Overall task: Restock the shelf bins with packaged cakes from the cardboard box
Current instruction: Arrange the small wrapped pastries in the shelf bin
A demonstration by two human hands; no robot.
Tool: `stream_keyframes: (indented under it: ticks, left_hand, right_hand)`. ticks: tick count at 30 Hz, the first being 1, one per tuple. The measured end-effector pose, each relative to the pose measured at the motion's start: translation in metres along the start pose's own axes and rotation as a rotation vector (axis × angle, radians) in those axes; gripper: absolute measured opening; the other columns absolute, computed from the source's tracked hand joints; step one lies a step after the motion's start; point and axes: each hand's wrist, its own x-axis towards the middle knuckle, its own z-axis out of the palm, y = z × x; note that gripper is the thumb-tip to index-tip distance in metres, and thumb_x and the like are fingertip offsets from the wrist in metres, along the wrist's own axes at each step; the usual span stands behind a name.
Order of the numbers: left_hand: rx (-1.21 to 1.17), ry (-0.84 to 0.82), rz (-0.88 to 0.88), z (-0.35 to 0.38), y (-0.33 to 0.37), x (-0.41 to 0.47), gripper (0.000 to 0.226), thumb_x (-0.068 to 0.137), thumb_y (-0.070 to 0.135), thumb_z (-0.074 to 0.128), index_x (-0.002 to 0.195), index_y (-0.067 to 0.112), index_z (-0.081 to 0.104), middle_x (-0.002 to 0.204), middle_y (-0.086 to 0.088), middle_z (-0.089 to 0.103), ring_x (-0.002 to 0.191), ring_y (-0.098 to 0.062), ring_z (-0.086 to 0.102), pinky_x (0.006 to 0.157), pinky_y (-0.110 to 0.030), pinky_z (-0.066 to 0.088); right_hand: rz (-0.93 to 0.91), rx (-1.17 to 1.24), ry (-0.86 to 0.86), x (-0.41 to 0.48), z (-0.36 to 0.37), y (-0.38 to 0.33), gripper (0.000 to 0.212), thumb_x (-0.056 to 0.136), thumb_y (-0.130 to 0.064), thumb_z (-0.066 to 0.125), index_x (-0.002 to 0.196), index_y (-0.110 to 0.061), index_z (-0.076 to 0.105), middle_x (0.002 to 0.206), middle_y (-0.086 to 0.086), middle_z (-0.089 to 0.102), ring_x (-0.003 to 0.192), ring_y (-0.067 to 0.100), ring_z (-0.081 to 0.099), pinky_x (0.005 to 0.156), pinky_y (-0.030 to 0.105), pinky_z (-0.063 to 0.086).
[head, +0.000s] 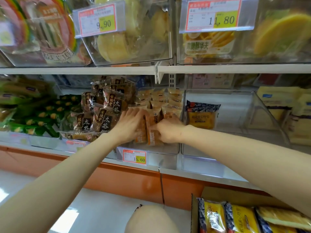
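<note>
We're at a white metal shelf (202, 174) on a glossy orange base, with pale shiny floor (101, 207) below. The thing to watch is the clear plastic middle bin (159, 149). Above it, an upper shelf (75, 70) carries bigger clear bins of round yellow cakes, tagged 9.90 (97, 20) up-left of it and 11.80 (217, 14) up-right. Down and right of the middle bin sits the cardboard box (218, 192), open and packed with crinkly yellow-and-blue packs (240, 217). Just left of the bin is a heap of glossy brown packs (102, 116) with bold 太谷 lettering on black panels. Further left are green wrappers (42, 115) printed with yellow corn. The neighbouring bin just right of it holds blueberry-printed packs (202, 115) standing upright. Inside the middle bin, small orange cake packs (175, 100) stand on edge in rows. Both hands are in there, close together. The left hand (129, 126) is flat, fingers straight, pressing the row's left side. The right hand (170, 130) pinches one front pack (152, 137), lettered MAPLE. On the bin's front lip, a red-bordered tag (134, 157) reads 15.60.
</note>
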Motion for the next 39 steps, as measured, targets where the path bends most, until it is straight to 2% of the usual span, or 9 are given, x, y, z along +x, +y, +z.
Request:
stream_keyframes:
  ticks: [2, 4, 8, 14, 17, 20, 31, 35, 39]
  left_hand:
    - [0.087, -0.132, -0.018, 0.013, 0.006, 0.002, 0.082, 0.076, 0.039, 0.07, 0.141, 0.013, 0.026, 0.143, -0.014, 0.032, 0.135, -0.033, 0.026, 0.105, -0.047, 0.027]
    - [0.168, -0.151, -0.033, 0.026, 0.012, 0.006, 0.095, 0.067, 0.047, 0.076, 0.138, 0.014, 0.022, 0.133, -0.019, 0.04, 0.123, -0.038, 0.042, 0.09, -0.046, 0.042]
    - [0.189, -0.054, -0.038, 0.048, 0.018, 0.017, 0.094, 0.038, 0.024, 0.092, 0.113, 0.009, 0.038, 0.096, -0.021, 0.06, 0.076, -0.039, 0.064, 0.057, -0.039, 0.055]
    - [0.074, -0.007, -0.043, 0.047, 0.019, 0.019, 0.082, 0.052, 0.013, 0.086, 0.114, 0.012, 0.032, 0.1, -0.023, 0.058, 0.082, -0.041, 0.062, 0.06, -0.044, 0.053]
    - [0.045, -0.047, -0.079, 0.032, 0.024, 0.008, 0.082, 0.072, 0.024, 0.075, 0.13, 0.017, 0.018, 0.124, -0.021, 0.045, 0.103, -0.041, 0.054, 0.074, -0.043, 0.05]
    - [0.009, -0.088, -0.144, 0.01, 0.029, -0.009, 0.078, 0.079, 0.031, 0.07, 0.139, 0.012, 0.025, 0.138, -0.019, 0.029, 0.114, -0.04, 0.049, 0.082, -0.045, 0.051]
    - [-0.486, 0.096, 0.103, -0.055, 0.165, -0.064, 0.042, 0.084, 0.023, 0.067, 0.121, 0.017, 0.047, 0.116, 0.003, 0.039, 0.093, -0.009, 0.05, 0.078, -0.028, 0.048]
    - [-0.608, -0.026, 0.233, -0.029, 0.238, -0.06, 0.042, 0.086, 0.025, 0.065, 0.123, 0.016, 0.047, 0.121, 0.001, 0.039, 0.092, -0.007, 0.049, 0.075, -0.02, 0.04]
    - [-0.644, -0.262, 0.295, 0.016, 0.3, -0.067, 0.045, 0.088, 0.029, 0.062, 0.127, 0.018, 0.043, 0.125, 0.0, 0.04, 0.1, -0.016, 0.055, 0.084, -0.032, 0.048]
  right_hand:
    - [-0.045, 0.042, 0.065, -0.013, -0.008, 0.003, 0.037, 0.09, -0.017, 0.046, 0.125, -0.025, 0.058, 0.113, 0.004, 0.064, 0.105, 0.025, 0.056, 0.101, 0.04, 0.039]
    - [-0.116, 0.054, 0.143, -0.036, -0.016, 0.008, 0.035, 0.093, -0.021, 0.046, 0.124, -0.029, 0.058, 0.115, 0.001, 0.061, 0.113, 0.023, 0.049, 0.107, 0.04, 0.027]
    - [-0.199, 0.101, 0.323, -0.092, -0.015, 0.019, 0.024, 0.092, -0.022, 0.053, 0.109, -0.03, 0.066, 0.106, -0.006, 0.063, 0.105, 0.016, 0.052, 0.086, 0.028, 0.027]
    - [-0.124, 0.265, 0.381, -0.153, 0.002, 0.043, 0.02, 0.086, -0.017, 0.062, 0.098, -0.032, 0.068, 0.1, -0.012, 0.062, 0.095, 0.014, 0.055, 0.077, 0.028, 0.035]
    - [-0.06, 0.3, 0.357, -0.171, 0.008, 0.052, 0.022, 0.087, -0.017, 0.065, 0.101, -0.033, 0.068, 0.103, -0.015, 0.06, 0.101, 0.009, 0.054, 0.082, 0.028, 0.037]
    - [-0.019, 0.355, 0.297, -0.187, 0.013, 0.058, 0.022, 0.088, -0.019, 0.063, 0.105, -0.032, 0.067, 0.107, -0.014, 0.056, 0.106, 0.005, 0.051, 0.091, 0.024, 0.036]
    - [0.12, 0.456, 0.164, -0.275, 0.035, 0.083, 0.026, 0.088, -0.017, 0.06, 0.112, -0.027, 0.064, 0.113, -0.004, 0.055, 0.106, 0.012, 0.053, 0.094, 0.031, 0.04]
    - [0.204, 0.492, 0.103, -0.318, 0.052, 0.1, 0.024, 0.09, -0.02, 0.061, 0.113, -0.025, 0.064, 0.108, -0.007, 0.054, 0.096, 0.007, 0.054, 0.086, 0.025, 0.044]
    - [0.285, 0.476, -0.009, -0.357, 0.099, 0.122, 0.028, 0.087, -0.023, 0.065, 0.114, -0.027, 0.063, 0.108, -0.011, 0.057, 0.1, 0.009, 0.056, 0.086, 0.024, 0.045]
